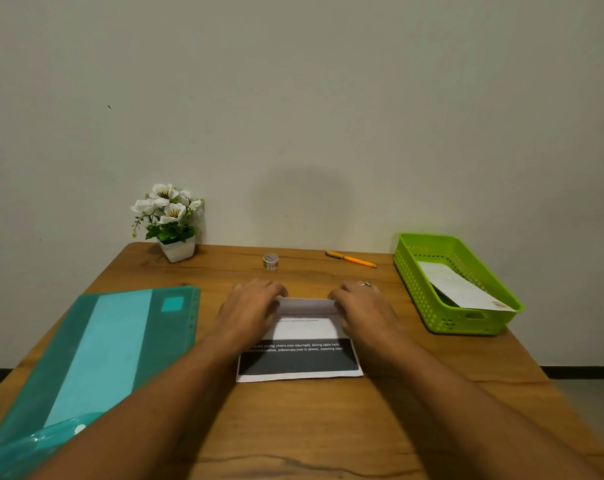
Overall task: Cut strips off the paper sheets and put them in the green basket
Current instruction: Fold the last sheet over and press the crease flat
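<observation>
A printed paper sheet (300,358) with a black band lies on the wooden table (293,427) in front of me. Its far edge is folded up and toward me. My left hand (250,311) presses on the fold's left end and my right hand (364,310), wearing a ring, presses on its right end. Both hands grip the paper's folded edge with fingers curled over it. The green basket (428,306) stands at the right, apart from my hands, with a white paper strip (456,287) lying inside it.
A teal plastic folder (96,355) holding a sheet covers the table's left side. A white pot of flowers (170,223) stands at the back left by the wall. A tape roll (270,261) and an orange cutter (350,259) lie at the back middle.
</observation>
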